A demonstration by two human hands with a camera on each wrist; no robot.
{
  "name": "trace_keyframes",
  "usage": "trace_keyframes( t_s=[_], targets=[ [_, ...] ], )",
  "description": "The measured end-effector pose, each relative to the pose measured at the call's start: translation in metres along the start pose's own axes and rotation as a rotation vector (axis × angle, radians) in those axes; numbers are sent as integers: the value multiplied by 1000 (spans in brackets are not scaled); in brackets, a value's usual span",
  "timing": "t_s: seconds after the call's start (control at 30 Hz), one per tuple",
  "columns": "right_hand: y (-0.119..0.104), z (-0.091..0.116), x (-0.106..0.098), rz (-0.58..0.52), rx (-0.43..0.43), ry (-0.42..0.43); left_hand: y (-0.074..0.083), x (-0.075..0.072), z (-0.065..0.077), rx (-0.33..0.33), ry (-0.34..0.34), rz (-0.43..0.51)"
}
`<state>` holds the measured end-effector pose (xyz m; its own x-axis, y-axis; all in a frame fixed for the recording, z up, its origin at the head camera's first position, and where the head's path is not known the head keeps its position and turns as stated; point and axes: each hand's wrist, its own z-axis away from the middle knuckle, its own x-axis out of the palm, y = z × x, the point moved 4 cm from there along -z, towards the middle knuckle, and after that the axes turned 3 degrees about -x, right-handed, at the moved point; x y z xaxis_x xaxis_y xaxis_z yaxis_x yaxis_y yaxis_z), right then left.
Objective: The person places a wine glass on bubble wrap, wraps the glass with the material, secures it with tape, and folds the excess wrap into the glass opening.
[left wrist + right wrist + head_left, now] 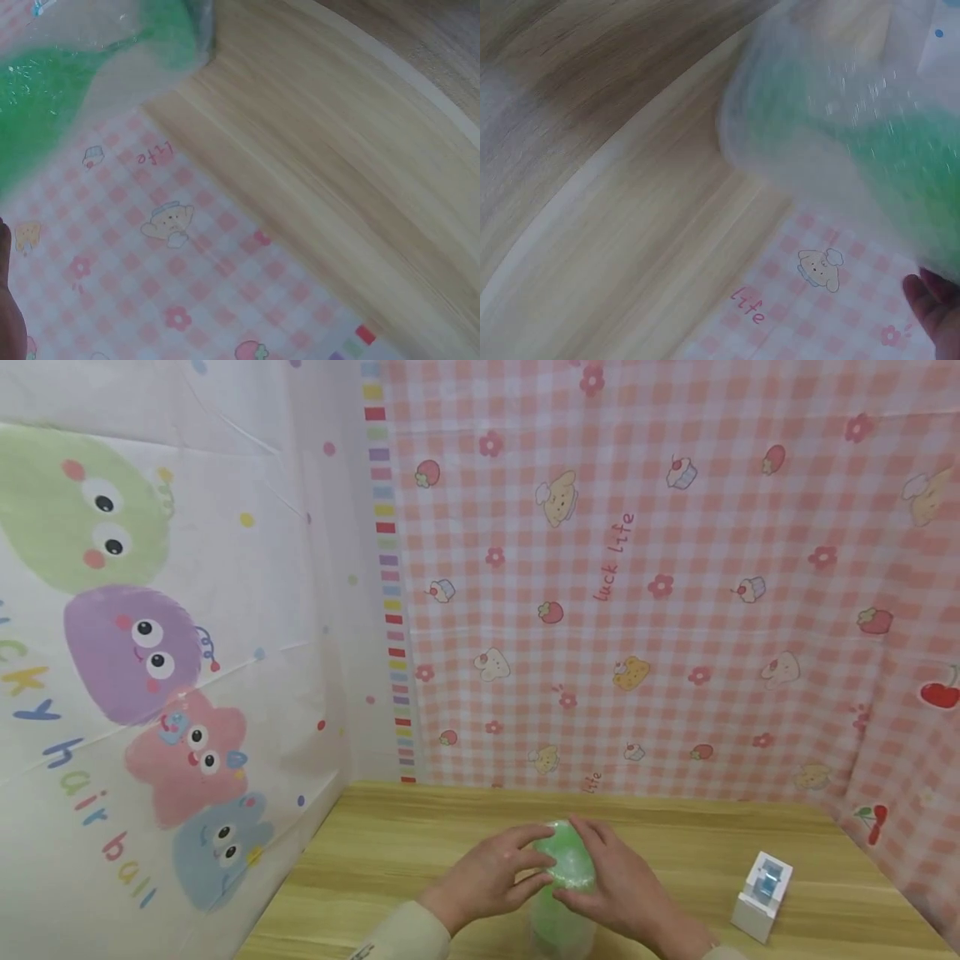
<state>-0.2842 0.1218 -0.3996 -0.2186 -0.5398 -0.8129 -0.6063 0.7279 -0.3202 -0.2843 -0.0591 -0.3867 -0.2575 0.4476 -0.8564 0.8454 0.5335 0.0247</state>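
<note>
A bright green, rounded thing in clear bubble wrap (568, 860) stands near the front of the wooden table; its kind is hidden by the wrap. My left hand (495, 875) holds the wrapped top from the left, fingers bent against its side. From the right, my right hand (618, 885) grips the same top between thumb and fingers. Below the hands, the wrap hangs down in a wider tube. The left wrist view shows the bubble wrap (127, 75) loose around the green shape. In the right wrist view, my right fingertips (922, 300) show at the wrap's edge.
A small white holder with a light-blue piece (763, 893) stands on the wooden table (390, 852) to the right. Behind the table hangs a pink checked cloth (637, 635). A white sheet with cartoon figures (292, 610) covers the left side.
</note>
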Motion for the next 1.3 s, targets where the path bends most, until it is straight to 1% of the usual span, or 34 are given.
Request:
trace_keyframes(
  t_s=[0.13, 0.23, 0.37, 0.57, 0.67, 0.73, 0.83, 0.93, 1.1, 1.3],
  targets=[
    [0, 1, -2, 35, -34, 78, 1, -2, -1, 15, 36, -1],
    [0, 0, -1, 34, -16, 72, 1, 0, -1, 10, 30, -20],
    [4, -1, 3, 23, 44, 31, -1, 6, -1, -44, -15, 0],
    [12, -6, 6, 10, 125, 14, -6, 17, -5, -132, -69, 62],
    [14, -9, 7, -3, 138, 10, -10, 20, -5, -176, -76, 79],
    [15, -11, 7, -5, 133, 7, -13, 22, -5, -190, -69, 81],
    [16, -13, 6, -4, 136, 6, -16, 23, -5, -186, -54, 78],
    [18, -12, 5, -6, 154, 3, -15, 23, -7, -164, -49, 72],
    [21, -10, 4, -68, 172, -25, -12, 22, -8, -138, -54, 46],
    [19, -8, 4, -132, 167, -65, -11, 19, -9, -119, -51, 11]
  ],
)
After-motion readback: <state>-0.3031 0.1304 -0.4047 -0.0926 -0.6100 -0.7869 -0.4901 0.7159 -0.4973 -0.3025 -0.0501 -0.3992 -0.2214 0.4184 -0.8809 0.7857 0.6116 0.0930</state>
